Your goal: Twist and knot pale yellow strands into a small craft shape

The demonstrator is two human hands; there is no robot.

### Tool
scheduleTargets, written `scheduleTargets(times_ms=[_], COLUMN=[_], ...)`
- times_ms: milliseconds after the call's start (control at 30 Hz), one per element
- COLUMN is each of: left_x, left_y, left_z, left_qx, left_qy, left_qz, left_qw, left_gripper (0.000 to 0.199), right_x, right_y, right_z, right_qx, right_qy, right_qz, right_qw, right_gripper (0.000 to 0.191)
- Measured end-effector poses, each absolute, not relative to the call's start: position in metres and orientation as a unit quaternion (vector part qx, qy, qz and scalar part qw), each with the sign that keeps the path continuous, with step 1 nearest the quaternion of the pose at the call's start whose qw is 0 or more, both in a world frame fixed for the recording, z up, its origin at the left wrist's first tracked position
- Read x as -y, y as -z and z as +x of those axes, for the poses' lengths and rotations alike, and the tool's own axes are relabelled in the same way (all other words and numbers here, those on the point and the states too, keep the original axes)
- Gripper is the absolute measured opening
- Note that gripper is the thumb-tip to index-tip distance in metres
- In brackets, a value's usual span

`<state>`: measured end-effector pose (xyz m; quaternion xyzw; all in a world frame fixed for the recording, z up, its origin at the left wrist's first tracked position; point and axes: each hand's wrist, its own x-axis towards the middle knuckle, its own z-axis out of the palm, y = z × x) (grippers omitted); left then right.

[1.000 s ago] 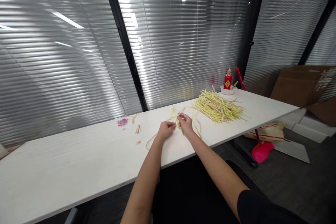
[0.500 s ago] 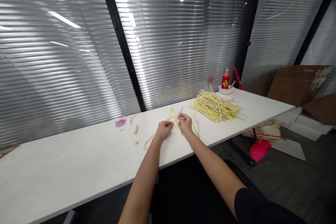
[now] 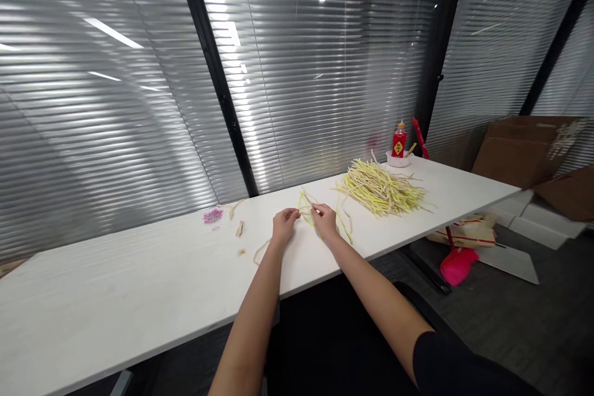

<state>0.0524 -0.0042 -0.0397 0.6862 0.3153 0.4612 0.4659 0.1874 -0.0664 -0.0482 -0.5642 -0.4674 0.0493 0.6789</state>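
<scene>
My left hand is closed in a pinch above the white table, its fingertips on a thin beige strand. Just to its right, my right hand also pinches a pale strand, whose end sticks up past its fingers. The two hands are a short gap apart. Loose yellow-green strands lie on the table around and beyond my right hand. Another beige strand curves out by my left wrist. Whether both hands hold the same strand is too small to tell.
A big heap of yellow and beige strands lies to the right. Behind it a red bottle stands in a white bowl. On the left are a small purple-pink pile and a short folded beige piece. Cardboard boxes stand beyond the table.
My hands have drawn slightly apart, the left moving a little left and the right lowering slightly. The pale strand at my right fingertips now points up and left.
</scene>
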Motion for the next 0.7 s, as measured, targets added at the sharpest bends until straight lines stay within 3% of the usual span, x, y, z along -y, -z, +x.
scheduleTargets(times_ms=[400, 700], left_x=[0.0063, 0.0040], left_y=[0.0319, 0.0347], left_z=[0.0495, 0.0517], left_qx=[-0.313, -0.307], left_qy=[-0.493, -0.531], left_qz=[0.555, 0.524], left_qw=[0.592, 0.591], left_gripper=[0.046, 0.045], right_x=[0.0690, 0.0691], right_y=[0.0505, 0.0519], right_z=[0.1854, 0.1819], right_qx=[0.548, 0.599], right_qy=[-0.028, 0.002], right_qz=[-0.577, -0.594], right_qw=[0.605, 0.538], right_gripper=[0.024, 0.025])
